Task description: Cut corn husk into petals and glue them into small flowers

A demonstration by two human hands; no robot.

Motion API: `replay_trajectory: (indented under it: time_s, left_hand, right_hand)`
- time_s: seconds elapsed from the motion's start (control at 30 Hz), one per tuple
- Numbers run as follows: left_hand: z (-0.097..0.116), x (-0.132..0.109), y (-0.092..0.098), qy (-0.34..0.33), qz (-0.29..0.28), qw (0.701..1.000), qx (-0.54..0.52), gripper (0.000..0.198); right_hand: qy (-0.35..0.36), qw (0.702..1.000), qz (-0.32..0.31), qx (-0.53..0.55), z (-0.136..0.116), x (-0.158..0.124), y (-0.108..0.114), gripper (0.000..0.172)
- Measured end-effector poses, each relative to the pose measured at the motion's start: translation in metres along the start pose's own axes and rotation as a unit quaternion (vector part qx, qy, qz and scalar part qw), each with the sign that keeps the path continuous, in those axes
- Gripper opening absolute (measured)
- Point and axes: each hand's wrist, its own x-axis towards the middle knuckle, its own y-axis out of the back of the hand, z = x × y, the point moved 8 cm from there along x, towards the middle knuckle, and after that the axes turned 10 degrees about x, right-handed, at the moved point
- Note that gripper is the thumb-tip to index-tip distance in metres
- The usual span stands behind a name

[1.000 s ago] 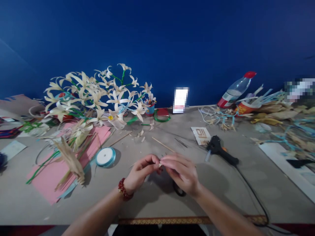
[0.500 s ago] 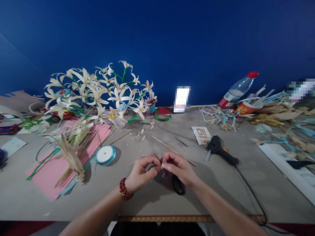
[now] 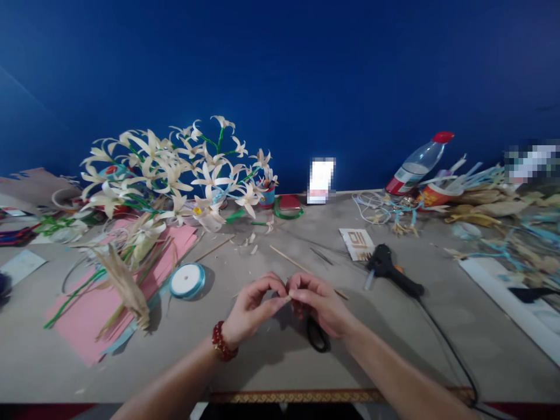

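Observation:
My left hand [image 3: 258, 303] and my right hand [image 3: 319, 300] meet fingertip to fingertip above the middle of the table. Both are closed in a pinch on something small and pale, too tiny to name. A red beaded bracelet [image 3: 224, 341] circles my left wrist. Under my right hand a black scissor handle [image 3: 318, 335] shows; the rest of the scissors is hidden. Behind the hands a thin wooden stick [image 3: 291, 258] lies slantwise, partly covered by my right hand. Left of my left hand lies a spool of light blue ribbon [image 3: 188, 281].
Pale husk flowers [image 3: 210, 175] stand at the back left, behind pink paper sheets [image 3: 83, 326] bearing dry husks [image 3: 126, 291]. To the right lies a black glue gun [image 3: 396, 274] with a trailing cord. A tilted bottle [image 3: 415, 166] and a bright phone screen [image 3: 321, 181] stand against the blue wall.
My fingers have shifted slightly against each other while staying pinched together. The whole view has tipped a little; the things on the table have not moved.

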Motion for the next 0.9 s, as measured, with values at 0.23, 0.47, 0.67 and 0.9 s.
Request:
replay_trajectory:
  time_s: [0.23,0.47,0.67,0.9]
  left_hand:
    - [-0.005,0.001,-0.002,0.005,-0.012,0.998,-0.061,0.019]
    - [0.000,0.000,0.003,-0.012,0.006,0.999,-0.050,0.016]
    - [0.005,0.000,-0.004,-0.031,0.003,0.999,0.018,0.018]
    - [0.000,0.001,-0.002,-0.009,-0.007,0.999,-0.032,0.018]
  right_hand:
    - [0.005,0.998,-0.010,0.062,-0.001,0.001,-0.001,0.024]
    - [0.020,0.997,-0.004,0.081,-0.007,0.002,0.003,0.022]
    - [-0.007,0.999,-0.002,0.035,0.005,0.000,-0.002,0.027]
    - [0.030,0.992,0.001,0.124,-0.008,0.004,0.005,0.023]
